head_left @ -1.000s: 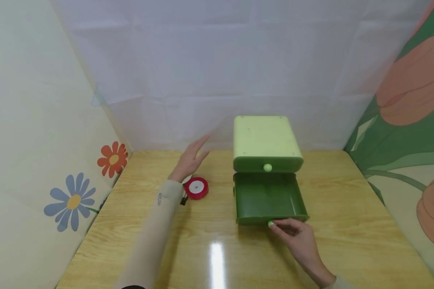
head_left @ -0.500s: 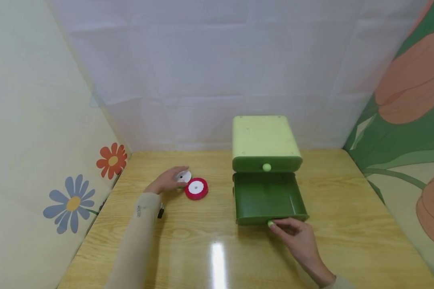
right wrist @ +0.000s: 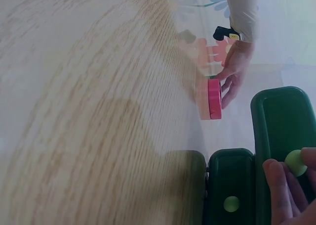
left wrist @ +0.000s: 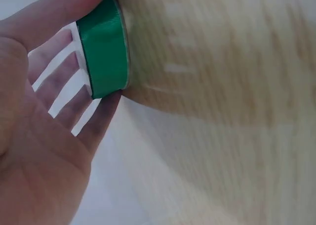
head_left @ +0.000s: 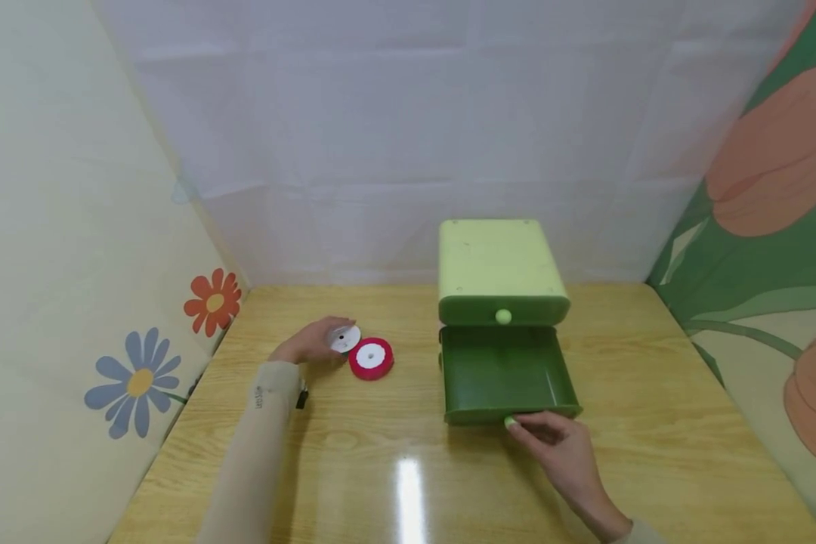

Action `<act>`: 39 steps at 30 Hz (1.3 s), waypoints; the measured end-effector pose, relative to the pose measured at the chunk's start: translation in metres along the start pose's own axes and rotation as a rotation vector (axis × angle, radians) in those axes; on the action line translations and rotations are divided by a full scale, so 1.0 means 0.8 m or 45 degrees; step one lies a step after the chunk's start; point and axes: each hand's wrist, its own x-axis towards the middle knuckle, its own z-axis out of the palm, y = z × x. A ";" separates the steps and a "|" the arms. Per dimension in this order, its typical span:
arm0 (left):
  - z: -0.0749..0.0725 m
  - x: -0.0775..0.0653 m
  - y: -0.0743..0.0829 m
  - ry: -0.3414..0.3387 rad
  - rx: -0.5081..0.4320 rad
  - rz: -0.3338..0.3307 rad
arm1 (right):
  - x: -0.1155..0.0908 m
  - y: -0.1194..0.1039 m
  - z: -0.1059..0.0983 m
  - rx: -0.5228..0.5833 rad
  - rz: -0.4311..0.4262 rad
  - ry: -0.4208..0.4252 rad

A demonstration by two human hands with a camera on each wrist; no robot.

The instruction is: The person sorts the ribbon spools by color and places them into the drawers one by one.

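Observation:
My left hand (head_left: 309, 341) grips a spool of green ribbon (left wrist: 104, 52) with white end discs, thumb on one side and fingers on the other. In the head view only the white face of this spool (head_left: 344, 338) shows, partly covered by the hand. Right beside it lies a spool of red ribbon (head_left: 371, 359). On the right, my right hand (head_left: 563, 455) pinches the light green knob (right wrist: 295, 163) of the lower drawer (head_left: 503, 374). That drawer is pulled out, with its bare dark green floor showing.
A pale green cabinet (head_left: 499, 257) stands at the back, its upper drawer (head_left: 469, 310) pushed in. The wooden table (head_left: 353, 446) meets a white sheet (head_left: 381, 136) behind and flower-printed panels at both sides.
My left hand has come down and left, from above the spools to the table, and has taken hold of the green ribbon spool. The right hand stays on the drawer knob.

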 end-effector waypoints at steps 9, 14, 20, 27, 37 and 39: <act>0.004 0.006 -0.004 0.093 0.066 0.046 | 0.000 -0.001 0.000 -0.009 0.010 0.001; 0.003 0.004 0.000 0.106 0.097 0.037 | 0.000 0.000 0.000 -0.012 0.016 -0.005; -0.002 -0.001 0.006 0.119 0.161 0.051 | 0.001 0.001 0.000 -0.005 0.028 -0.011; -0.008 -0.002 0.020 0.152 0.295 0.067 | 0.001 -0.001 -0.001 -0.008 0.041 -0.016; -0.021 -0.015 0.051 0.204 0.319 0.159 | 0.002 -0.003 -0.001 -0.019 0.076 -0.021; -0.022 -0.019 0.062 0.208 0.341 0.214 | 0.002 -0.003 -0.001 -0.018 0.076 -0.019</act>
